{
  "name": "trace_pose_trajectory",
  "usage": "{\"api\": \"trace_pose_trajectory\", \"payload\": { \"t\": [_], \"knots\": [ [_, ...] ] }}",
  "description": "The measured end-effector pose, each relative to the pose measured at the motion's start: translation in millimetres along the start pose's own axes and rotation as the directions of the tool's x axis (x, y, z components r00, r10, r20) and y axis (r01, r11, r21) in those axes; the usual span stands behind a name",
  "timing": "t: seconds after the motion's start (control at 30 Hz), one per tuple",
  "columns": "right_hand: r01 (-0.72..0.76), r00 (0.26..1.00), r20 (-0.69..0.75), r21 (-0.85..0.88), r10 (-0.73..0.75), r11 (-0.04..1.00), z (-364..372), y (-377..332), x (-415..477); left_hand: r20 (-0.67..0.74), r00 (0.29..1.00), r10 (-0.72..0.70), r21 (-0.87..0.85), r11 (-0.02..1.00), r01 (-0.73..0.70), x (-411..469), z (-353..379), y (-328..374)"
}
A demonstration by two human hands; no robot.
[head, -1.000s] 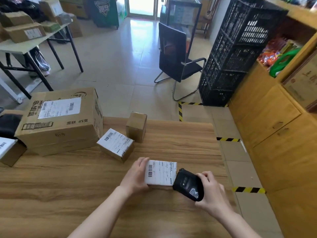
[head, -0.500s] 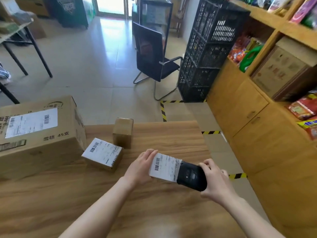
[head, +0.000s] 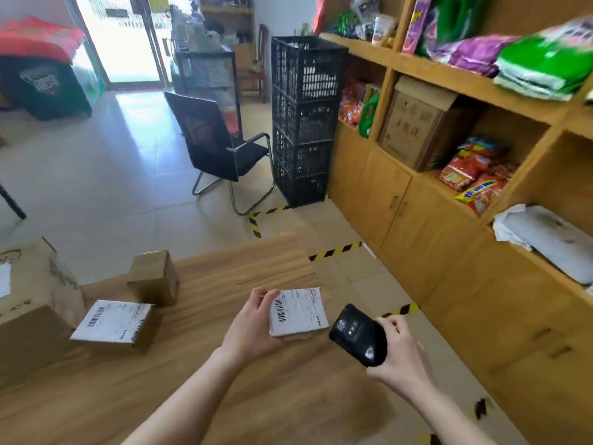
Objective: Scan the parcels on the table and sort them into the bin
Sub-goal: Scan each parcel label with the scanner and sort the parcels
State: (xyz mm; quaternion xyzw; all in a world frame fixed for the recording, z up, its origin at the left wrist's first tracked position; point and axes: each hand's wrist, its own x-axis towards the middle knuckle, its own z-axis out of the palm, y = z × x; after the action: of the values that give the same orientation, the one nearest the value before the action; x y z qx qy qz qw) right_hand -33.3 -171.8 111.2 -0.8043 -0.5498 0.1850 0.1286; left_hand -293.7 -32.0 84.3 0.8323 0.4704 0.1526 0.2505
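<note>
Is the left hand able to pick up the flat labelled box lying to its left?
Probably not yet: the left hand grips a small parcel. Nothing stands between it and the labelled box, so the way itself looks free.

A small labelled parcel is gripped by the left hand over the right part of the wooden table, label upward. A black scanner is held in the right hand at the table's right edge. On the table's left part, a second labelled parcel, a plain box and a large carton are seen.
</note>
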Motion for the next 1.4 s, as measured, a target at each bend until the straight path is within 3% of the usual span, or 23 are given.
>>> {"api": "trace_pose_trajectory", "payload": {
  "t": [0.23, 0.4, 0.63, 0.87, 1.07, 1.27, 1.4],
  "knots": [
    [-0.220, 0.966, -0.104, 0.160, 0.238, 0.962, -42, 127, -76, 0.121, 0.978, 0.168, 0.027, 0.985, -0.172, 21, 77, 130],
    [-0.406, 0.872, -0.191, 0.232, 0.451, 0.884, -73, 216, -150, 0.221, 0.912, 0.347, 0.012, 0.934, -0.358, 33, 151, 235],
    [-0.642, 0.616, -0.251, 0.390, 0.747, 0.660, -98, 310, -257, 0.399, 0.728, 0.558, -0.106, 0.817, -0.567, 32, 250, 378],
    [-0.799, 0.302, -0.199, 0.480, 0.932, 0.362, -97, 378, -346, 0.552, 0.446, 0.705, -0.274, 0.658, -0.701, 15, 367, 505],
    [-0.787, 0.030, -0.134, 0.608, 0.991, 0.106, -87, 442, -389, 0.625, 0.203, 0.754, -0.376, 0.519, -0.768, 7, 478, 589],
    [-0.701, -0.175, -0.015, 0.704, 0.985, -0.113, -83, 513, -393, 0.723, 0.135, 0.678, -0.335, 0.515, -0.789, 20, 573, 650],
    [-0.660, -0.257, 0.067, 0.717, 0.964, -0.226, -82, 551, -380, 0.780, 0.039, 0.625, -0.353, 0.490, -0.797, 15, 620, 674]
  ]
}}
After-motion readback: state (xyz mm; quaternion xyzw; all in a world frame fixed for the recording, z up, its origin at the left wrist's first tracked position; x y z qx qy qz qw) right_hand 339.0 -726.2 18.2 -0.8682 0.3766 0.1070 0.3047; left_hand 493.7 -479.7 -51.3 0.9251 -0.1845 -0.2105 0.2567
